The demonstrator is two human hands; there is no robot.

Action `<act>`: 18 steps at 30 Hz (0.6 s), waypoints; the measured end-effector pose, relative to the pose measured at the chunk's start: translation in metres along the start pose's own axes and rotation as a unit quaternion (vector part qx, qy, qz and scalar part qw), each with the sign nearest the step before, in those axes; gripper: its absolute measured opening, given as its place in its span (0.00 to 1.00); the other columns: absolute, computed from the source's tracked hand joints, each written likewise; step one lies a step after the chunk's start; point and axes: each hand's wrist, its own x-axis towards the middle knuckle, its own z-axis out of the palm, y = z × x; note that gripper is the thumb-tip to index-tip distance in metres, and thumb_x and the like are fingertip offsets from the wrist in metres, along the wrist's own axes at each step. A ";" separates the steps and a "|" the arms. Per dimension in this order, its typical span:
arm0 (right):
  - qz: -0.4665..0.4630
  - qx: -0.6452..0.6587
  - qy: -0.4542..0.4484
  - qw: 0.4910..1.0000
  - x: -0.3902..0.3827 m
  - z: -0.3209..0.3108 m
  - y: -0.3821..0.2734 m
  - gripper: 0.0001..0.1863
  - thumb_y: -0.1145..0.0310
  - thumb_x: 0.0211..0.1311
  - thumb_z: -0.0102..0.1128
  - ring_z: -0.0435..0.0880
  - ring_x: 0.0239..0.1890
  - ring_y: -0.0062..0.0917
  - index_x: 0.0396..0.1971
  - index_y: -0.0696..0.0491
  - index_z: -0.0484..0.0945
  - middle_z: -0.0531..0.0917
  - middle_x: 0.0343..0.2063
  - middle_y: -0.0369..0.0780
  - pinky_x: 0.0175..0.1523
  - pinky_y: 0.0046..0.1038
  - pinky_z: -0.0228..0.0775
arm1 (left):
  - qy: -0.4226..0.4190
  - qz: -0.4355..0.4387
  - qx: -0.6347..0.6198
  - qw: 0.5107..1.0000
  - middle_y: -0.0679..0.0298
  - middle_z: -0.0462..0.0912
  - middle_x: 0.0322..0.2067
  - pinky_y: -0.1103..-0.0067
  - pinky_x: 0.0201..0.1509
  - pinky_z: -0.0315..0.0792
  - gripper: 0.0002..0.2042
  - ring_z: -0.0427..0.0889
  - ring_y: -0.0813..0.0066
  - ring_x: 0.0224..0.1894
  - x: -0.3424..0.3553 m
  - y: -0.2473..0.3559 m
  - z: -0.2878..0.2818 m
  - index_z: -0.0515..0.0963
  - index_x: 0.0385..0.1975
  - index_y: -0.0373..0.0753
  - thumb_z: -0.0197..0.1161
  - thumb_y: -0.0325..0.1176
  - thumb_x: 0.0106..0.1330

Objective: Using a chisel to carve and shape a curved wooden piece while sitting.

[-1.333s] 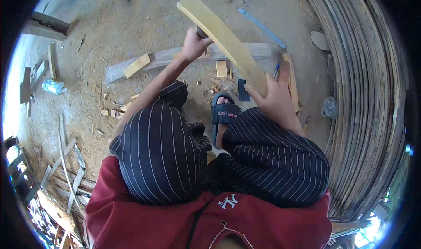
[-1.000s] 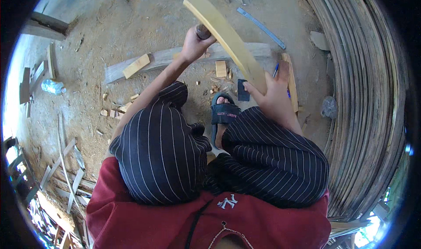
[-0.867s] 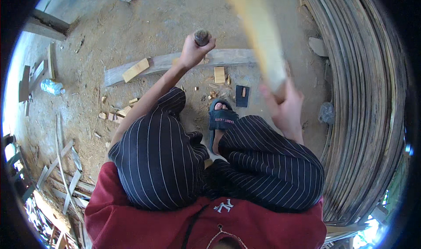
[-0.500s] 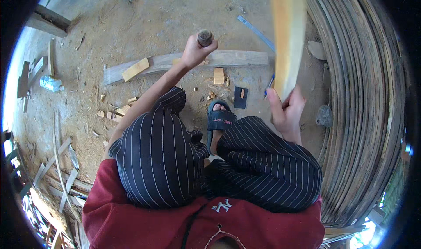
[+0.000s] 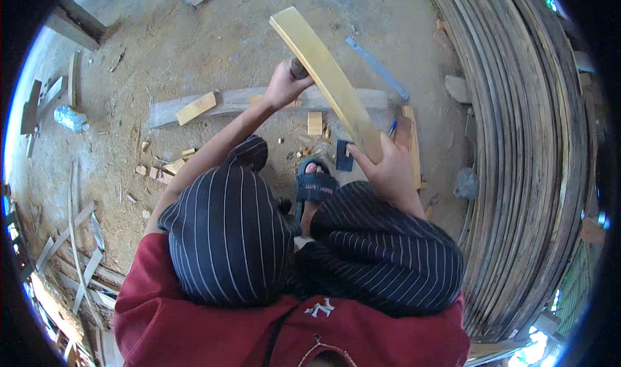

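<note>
Right hand (image 5: 391, 172) has its fingers closed on the near end of a pale wooden slat (image 5: 331, 80), long axis running forward-left from them past the left hand (image 5: 283, 89), whose fingers wrap a dark rounded handle (image 5: 298, 69), slat-handle contact unclear.

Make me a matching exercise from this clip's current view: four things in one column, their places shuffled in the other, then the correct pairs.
Things
1. Pale wooden piece
2. Dark round-ended object
3. Blue strip
4. Clear bottle

Places
A. Gripped in the left hand
B. On the ground toward the picture's left edge
C. Held near its lower end by the right hand
D. On the ground, between the raised wood and the stack of long boards

Right pairs: 1-C, 2-A, 3-D, 4-B
</note>
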 end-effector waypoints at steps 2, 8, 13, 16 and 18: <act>-0.024 0.078 0.100 0.992 0.000 -0.002 -0.002 0.22 0.53 0.53 0.60 0.81 0.28 0.40 0.36 0.59 0.72 0.80 0.26 0.50 0.35 0.34 0.73 | 0.020 0.029 -0.017 0.999 0.71 0.67 0.15 0.80 0.24 0.62 0.10 0.62 0.86 0.21 -0.001 0.001 0.001 0.70 0.18 0.33 0.61 0.30 0.56; 0.012 0.005 -0.043 0.999 0.002 -0.001 -0.004 0.29 0.45 0.54 0.55 0.79 0.29 0.49 0.36 0.61 0.72 0.79 0.26 0.54 0.38 0.41 0.71 | -0.042 -0.034 0.018 0.998 0.70 0.70 0.15 0.81 0.25 0.65 0.09 0.67 0.88 0.22 0.001 0.002 -0.006 0.71 0.19 0.33 0.61 0.29 0.56; -0.015 0.010 0.087 0.996 0.001 -0.004 -0.009 0.30 0.45 0.54 0.55 0.78 0.33 0.52 0.34 0.63 0.72 0.77 0.24 0.58 0.40 0.42 0.70 | -0.005 -0.035 0.029 0.999 0.71 0.67 0.14 0.80 0.23 0.63 0.10 0.64 0.87 0.20 0.002 -0.001 -0.006 0.70 0.19 0.33 0.61 0.31 0.56; -0.036 0.362 0.163 0.917 0.002 -0.008 -0.016 0.30 0.45 0.54 0.55 0.78 0.34 0.52 0.34 0.63 0.72 0.77 0.28 0.59 0.41 0.43 0.69 | -0.003 -0.012 0.052 0.999 0.72 0.64 0.14 0.81 0.23 0.62 0.11 0.61 0.86 0.20 0.000 0.000 -0.005 0.69 0.17 0.35 0.62 0.31 0.56; 0.012 -0.005 -0.070 0.997 0.006 -0.012 -0.020 0.28 0.48 0.54 0.57 0.79 0.32 0.46 0.35 0.63 0.72 0.79 0.29 0.55 0.40 0.38 0.71 | -0.009 -0.024 0.077 0.997 0.72 0.64 0.14 0.81 0.24 0.62 0.12 0.62 0.87 0.20 -0.001 0.001 -0.005 0.68 0.16 0.35 0.62 0.31 0.56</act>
